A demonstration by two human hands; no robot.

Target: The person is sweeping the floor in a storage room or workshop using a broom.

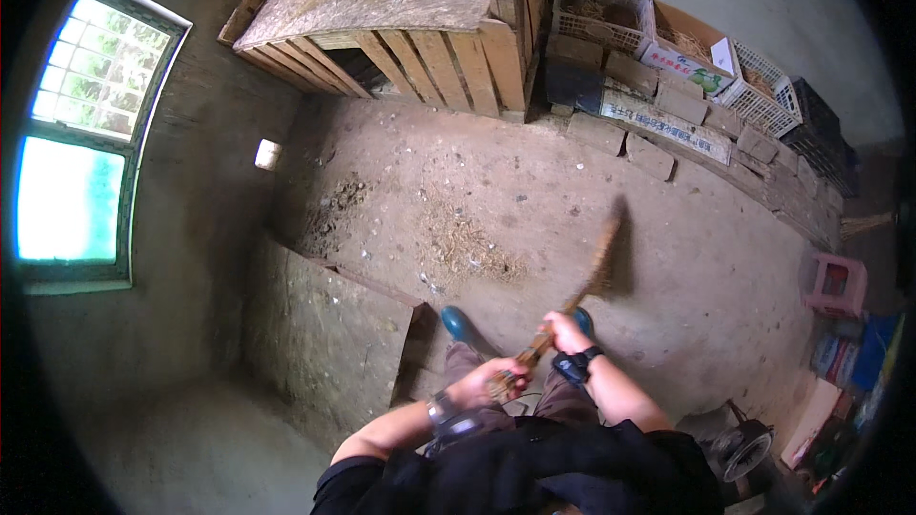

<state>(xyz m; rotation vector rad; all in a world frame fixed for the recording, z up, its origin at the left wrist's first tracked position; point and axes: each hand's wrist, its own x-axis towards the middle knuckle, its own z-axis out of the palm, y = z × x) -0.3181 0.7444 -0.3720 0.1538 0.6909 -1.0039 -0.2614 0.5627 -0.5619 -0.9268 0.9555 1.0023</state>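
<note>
Broom [593, 277] slants over the floor [711, 262] in front of us, right of the scattered litter [468, 246], as we grasp its handle [536, 350], our left hand [485, 381] closed around the near end and our right hand [569, 332] farther along.

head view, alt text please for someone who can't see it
A person's left hand and right hand grip a long brown broom of bundled stalks, its far end blurred. Loose tan litter lies on the grey-brown floor ahead of teal boots; a large slatted wooden box stands beyond.
</note>
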